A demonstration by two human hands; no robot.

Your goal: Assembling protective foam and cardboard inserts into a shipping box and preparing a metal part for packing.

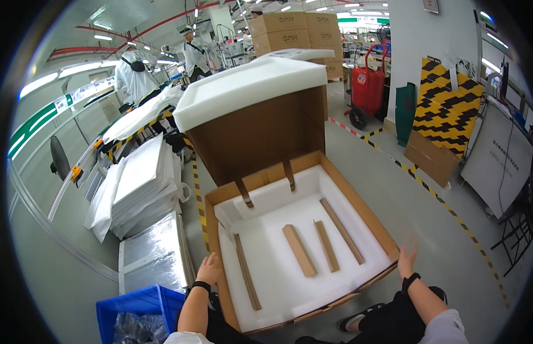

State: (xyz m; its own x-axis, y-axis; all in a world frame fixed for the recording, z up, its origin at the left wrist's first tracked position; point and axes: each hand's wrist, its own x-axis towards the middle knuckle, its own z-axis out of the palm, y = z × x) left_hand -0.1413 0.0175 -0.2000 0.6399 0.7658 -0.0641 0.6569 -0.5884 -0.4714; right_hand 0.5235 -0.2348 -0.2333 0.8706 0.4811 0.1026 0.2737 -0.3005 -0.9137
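A large open cardboard box [369, 215] lies in front of me, lined with white foam [289, 218] and holding several brown cardboard strips [299, 250]. Its raised flap carries a white foam slab [243, 86] on top. My left hand [209, 268] rests on the box's near left edge, fingers curled over the rim. My right hand [407, 258] hovers at the box's near right corner, fingers spread and blurred, holding nothing. Both wrists wear black bands.
A stack of white foam sheets [141, 186] sits on the left beside a shiny metal surface [151, 255]. A blue crate [137, 315] stands at lower left. Stacked cardboard boxes [292, 31], a red cart [368, 80], yellow-black barriers [447, 109] and people in white stand behind.
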